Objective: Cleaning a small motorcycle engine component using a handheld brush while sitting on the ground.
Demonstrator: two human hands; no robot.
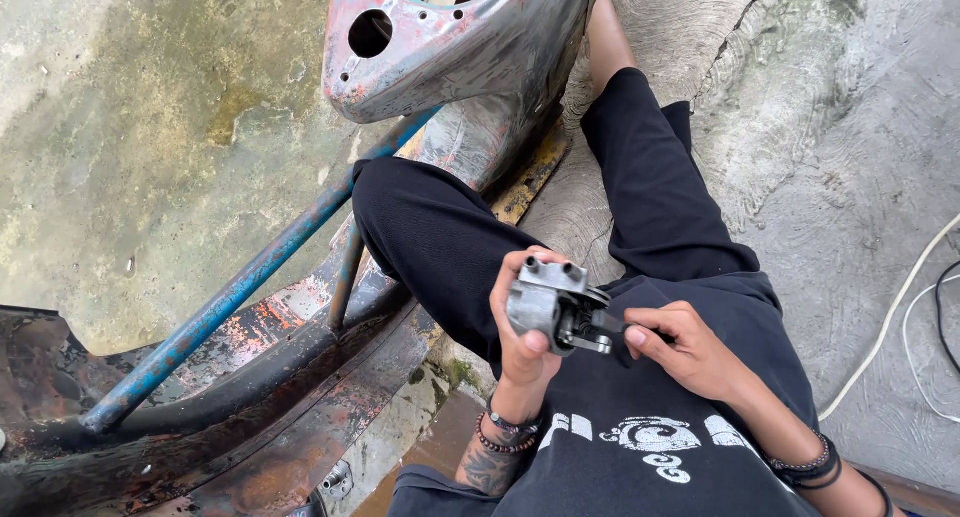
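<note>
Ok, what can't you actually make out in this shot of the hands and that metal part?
- Head view: the near face of the grey metal part is covered by the left hand.
- What the right hand pinches is a small dark piece, mostly hidden by its fingertips.
- The rusty metal frame is cut off by the top edge, and its lower part by the bottom edge.
- The white cable runs out of the right edge.

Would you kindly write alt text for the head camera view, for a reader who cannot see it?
A seated person's left hand holds a small grey metal part over their lap while the right hand pinches its dark end. Beside their legs lies a rusty metal frame with a blue tube, on concrete ground.
</note>
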